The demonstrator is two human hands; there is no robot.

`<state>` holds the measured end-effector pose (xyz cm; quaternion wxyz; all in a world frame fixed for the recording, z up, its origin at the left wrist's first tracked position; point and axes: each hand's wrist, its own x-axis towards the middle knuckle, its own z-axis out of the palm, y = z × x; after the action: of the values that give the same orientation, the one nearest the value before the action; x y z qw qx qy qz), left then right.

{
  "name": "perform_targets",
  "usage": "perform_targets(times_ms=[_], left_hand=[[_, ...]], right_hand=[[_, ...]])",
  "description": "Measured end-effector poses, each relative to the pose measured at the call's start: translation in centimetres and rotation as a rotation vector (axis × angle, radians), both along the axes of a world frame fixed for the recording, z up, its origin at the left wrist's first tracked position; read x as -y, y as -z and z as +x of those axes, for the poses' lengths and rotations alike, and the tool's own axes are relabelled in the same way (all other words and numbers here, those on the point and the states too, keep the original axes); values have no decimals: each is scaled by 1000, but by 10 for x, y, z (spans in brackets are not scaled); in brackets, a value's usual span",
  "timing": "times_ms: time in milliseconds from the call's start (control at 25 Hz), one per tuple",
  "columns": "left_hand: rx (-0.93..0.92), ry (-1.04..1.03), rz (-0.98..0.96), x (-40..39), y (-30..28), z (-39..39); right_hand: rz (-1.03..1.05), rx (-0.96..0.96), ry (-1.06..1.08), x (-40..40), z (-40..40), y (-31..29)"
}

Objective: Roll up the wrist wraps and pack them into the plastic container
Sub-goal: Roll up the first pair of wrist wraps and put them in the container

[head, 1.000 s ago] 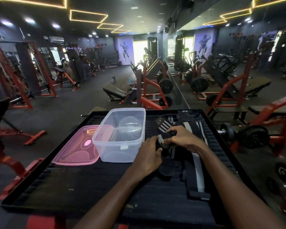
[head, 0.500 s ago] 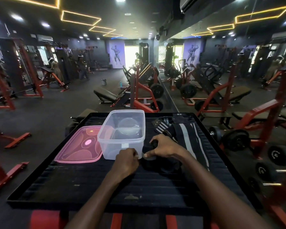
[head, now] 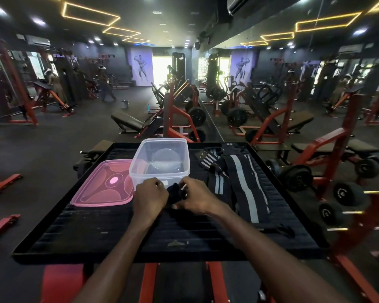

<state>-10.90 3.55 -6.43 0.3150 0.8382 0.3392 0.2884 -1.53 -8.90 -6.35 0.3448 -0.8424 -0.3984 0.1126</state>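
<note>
Fingers of both hands close around 1 dark wrist wrap point(head: 174, 194), a rolled bundle pinched between them just in front of the plastic container point(head: 161, 165). On the bundle's near-left side, the left hand point(head: 150, 199) curls over it with knuckles up; the right hand point(head: 195, 199) grips its other side, thumb and fingertips pressed into the fabric. How tightly the roll is wound cannot be told, since the hands hide most of it. Clear and lidless, the container stands upright on a black tray point(head: 96, 232), with nothing visible inside. Its pink lid point(head: 105, 186) lies flat against the container's left side. To the right of the container, the remaining wrist wraps point(head: 239, 180), black with grey stripes, lie unrolled in a loose heap stretching toward the near edge. Beyond the container's far side stand red gym machines point(head: 177, 119).
</note>
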Motion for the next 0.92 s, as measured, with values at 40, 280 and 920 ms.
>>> perform_targets(times_ms=[40, 280, 920], left_hand=[[46, -30, 24, 3, -3, -2], [307, 64, 191, 35, -30, 13], [-133, 523, 109, 108, -30, 114]], right_hand=[[-19, -6, -2, 2, 1, -2], [-93, -80, -16, 33, 22, -33], [-64, 45, 615, 103, 115, -18]])
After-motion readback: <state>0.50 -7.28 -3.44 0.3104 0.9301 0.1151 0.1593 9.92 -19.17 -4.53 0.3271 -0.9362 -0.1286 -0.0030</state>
